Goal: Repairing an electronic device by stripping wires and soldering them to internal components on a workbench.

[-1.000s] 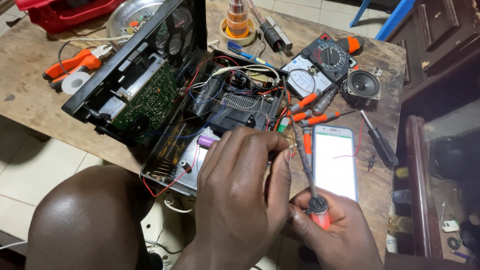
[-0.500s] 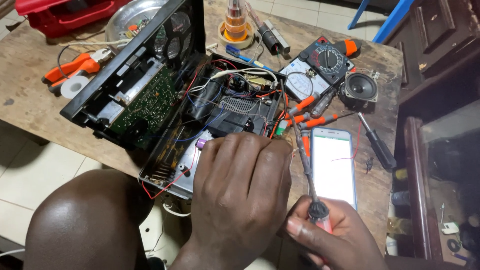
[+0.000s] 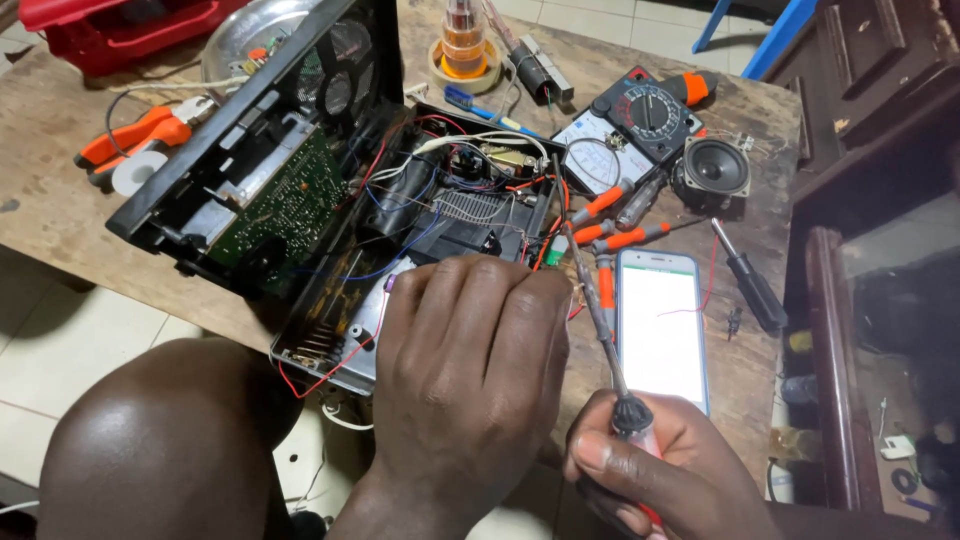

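Two hands busy: your left hand (image 3: 470, 370) curled on opened radio (image 3: 400, 230); right hand (image 3: 650, 470) clamps soldering iron (image 3: 600, 320). Casing open, joint unfinished.

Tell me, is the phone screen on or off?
On: the phone lies face up on the table, its screen glowing white.

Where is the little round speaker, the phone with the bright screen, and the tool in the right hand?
Small round speaker (image 3: 712, 172): head view, on its dark cone.
Phone (image 3: 660, 335): head view, on the lit screen.
Soldering iron (image 3: 598, 312): head view, on its long metal shaft, above the right hand (image 3: 660, 470).
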